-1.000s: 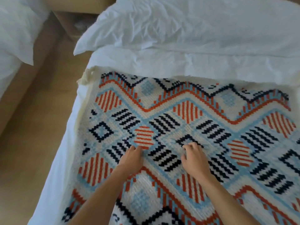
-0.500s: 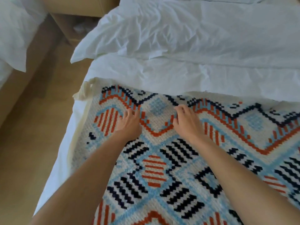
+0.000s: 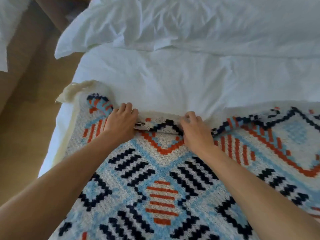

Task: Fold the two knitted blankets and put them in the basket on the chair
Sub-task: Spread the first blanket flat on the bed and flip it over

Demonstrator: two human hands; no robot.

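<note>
A knitted blanket (image 3: 161, 172) with a cream, light blue, navy and orange zigzag pattern lies spread over the near half of the bed. Its far edge is lifted and curled back towards me between my hands. My left hand (image 3: 121, 123) grips that far edge left of centre, fingers curled over the rolled rim. My right hand (image 3: 195, 130) grips the same edge a little to the right. A cream tassel (image 3: 72, 90) sticks out at the blanket's far left corner. No second blanket, basket or chair is in view.
White bed sheet (image 3: 173, 80) lies beyond the blanket, with a rumpled white duvet (image 3: 173, 23) further back. Wooden floor (image 3: 29, 110) runs along the bed's left side. Another white bedding corner (image 3: 7, 23) hangs at the far left.
Both hands slid from the middle of the blanket up to its far edge and closed on it. The edge now curls up off the sheet.
</note>
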